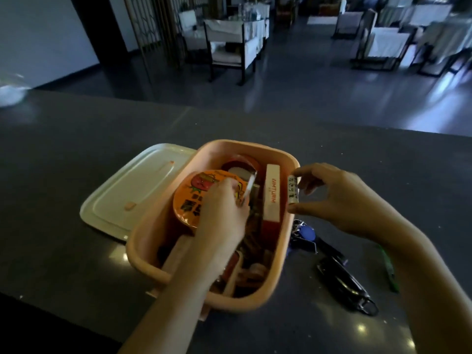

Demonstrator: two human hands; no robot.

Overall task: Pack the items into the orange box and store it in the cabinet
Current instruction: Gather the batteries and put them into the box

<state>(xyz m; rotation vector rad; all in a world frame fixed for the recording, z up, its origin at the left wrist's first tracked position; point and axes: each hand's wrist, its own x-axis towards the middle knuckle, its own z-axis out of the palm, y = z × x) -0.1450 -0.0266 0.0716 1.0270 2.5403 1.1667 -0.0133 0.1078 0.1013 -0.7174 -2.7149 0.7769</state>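
The orange box stands open on the dark counter, with several items inside: an orange round packet, a red and white carton standing on edge, and a red-rimmed round thing at the far end. My left hand reaches into the box, its fingers closed on a small item beside the round packet; what it grips is mostly hidden. My right hand hovers over the box's right rim, pinching a small white tube between thumb and forefinger.
The box's white lid lies flat to the left, touching the box. Keys with a blue fob, a black carabiner strap and a green strip lie right of the box. Chairs and tables stand beyond the counter's far edge.
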